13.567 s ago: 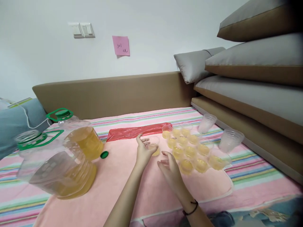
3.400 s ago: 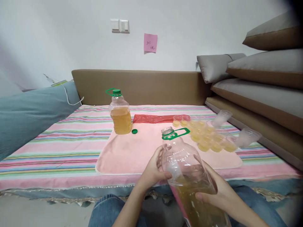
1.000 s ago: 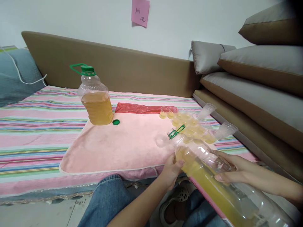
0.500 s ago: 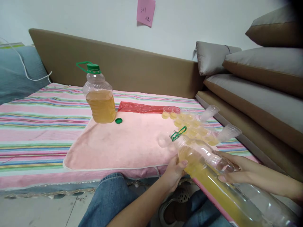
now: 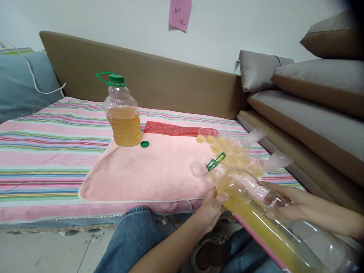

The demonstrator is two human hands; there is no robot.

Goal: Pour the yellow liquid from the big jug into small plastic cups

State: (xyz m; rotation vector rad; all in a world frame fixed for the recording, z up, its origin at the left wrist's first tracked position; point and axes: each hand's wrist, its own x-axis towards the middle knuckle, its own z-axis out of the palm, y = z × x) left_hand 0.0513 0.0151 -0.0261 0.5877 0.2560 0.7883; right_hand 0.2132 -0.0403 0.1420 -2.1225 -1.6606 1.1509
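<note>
A large clear plastic bottle [image 5: 256, 212] of yellow liquid lies tilted between my hands, its uncapped mouth with a green ring handle pointing up and left. My left hand [image 5: 213, 208] is closed under the neck end. Around the body of the bottle, my right hand [image 5: 284, 206] grips from the far side. Just below the bottle's mouth stands a clear plastic cup [image 5: 198, 169] on a pink cloth [image 5: 136, 174]; I cannot tell whether liquid is in it. Behind the bottle, several small cups [image 5: 227, 146] hold yellow liquid.
A second, capped bottle [image 5: 125, 125] of amber liquid stands at the left, with a green cap [image 5: 145, 144] beside it. A red plastic bag [image 5: 170, 129] lies at the back. Two stacks of cups [image 5: 277, 162] lie at the right, near piled cushions [image 5: 318, 110].
The view has shifted slightly, so everything sits a little further right. Both hands keep the same hold on the tilted bottle.
</note>
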